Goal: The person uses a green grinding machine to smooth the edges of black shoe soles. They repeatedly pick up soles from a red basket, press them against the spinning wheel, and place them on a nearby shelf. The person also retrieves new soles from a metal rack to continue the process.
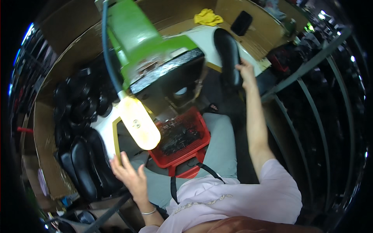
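Red basket (202, 136) contents blurred; green machine (140, 39) top cut off.

We see the right hand (246, 72) stretched out, gripping a black shoe sole (229, 58) on the white surface (202, 39). Left hand (130, 174) open, fingers spread, touching the black soles (87, 163) stacked at left. Red basket (182, 139) sits below the green machine (143, 42); lit lamp (139, 123) beside it.
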`<act>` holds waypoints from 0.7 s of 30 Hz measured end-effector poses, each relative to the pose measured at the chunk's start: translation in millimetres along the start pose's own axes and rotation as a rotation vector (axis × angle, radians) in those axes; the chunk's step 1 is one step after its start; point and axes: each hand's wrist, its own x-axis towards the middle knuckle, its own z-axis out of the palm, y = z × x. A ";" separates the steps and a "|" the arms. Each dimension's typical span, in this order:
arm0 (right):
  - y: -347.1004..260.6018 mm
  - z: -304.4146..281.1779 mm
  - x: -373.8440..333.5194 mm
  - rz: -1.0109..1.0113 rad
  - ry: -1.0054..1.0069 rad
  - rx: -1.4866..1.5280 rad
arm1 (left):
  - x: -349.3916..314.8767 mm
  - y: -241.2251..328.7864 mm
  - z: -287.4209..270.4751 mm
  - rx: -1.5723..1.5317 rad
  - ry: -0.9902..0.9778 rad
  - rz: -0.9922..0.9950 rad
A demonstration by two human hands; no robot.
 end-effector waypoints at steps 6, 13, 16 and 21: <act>83.6 -89.5 139.7 -0.190 0.035 -0.800 | -29.4 -92.6 0.6 0.285 -0.028 -0.093; 82.9 -64.7 48.4 -0.694 0.552 -0.809 | -64.5 -93.9 -49.4 -0.298 0.293 -0.301; 48.4 3.0 -98.2 -0.417 0.139 -0.125 | -49.1 -52.7 -78.4 -0.904 0.344 -0.462; 42.9 98.7 -233.0 0.009 -0.662 0.783 | -24.9 2.8 -18.8 -1.207 -0.090 -0.170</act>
